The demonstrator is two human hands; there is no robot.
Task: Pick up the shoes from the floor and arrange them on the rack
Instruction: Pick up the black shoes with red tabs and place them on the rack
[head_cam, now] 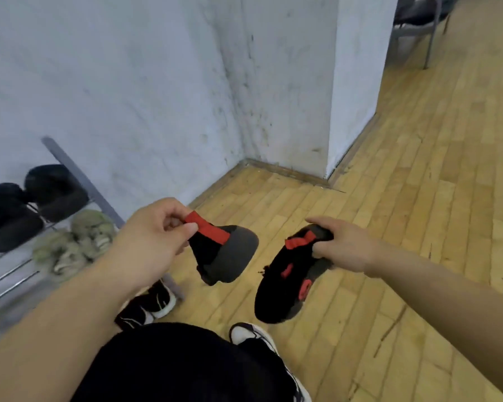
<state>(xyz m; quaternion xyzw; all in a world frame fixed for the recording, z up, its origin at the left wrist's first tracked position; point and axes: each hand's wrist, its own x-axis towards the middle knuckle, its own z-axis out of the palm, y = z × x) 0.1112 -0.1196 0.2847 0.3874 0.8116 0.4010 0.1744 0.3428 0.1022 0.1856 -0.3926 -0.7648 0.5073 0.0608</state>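
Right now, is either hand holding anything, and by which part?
Both. The left hand pinches one black-and-red shoe by its red heel tab. The right hand grips the other black-and-red shoe at its collar, by the heel end.

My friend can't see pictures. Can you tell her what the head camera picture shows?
A person holds one black-and-red shoe in each hand above a wooden floor: the left hand pinches the left shoe by its red strap, and the right hand grips the right shoe. A shoe rack at the left holds black and green shoes.
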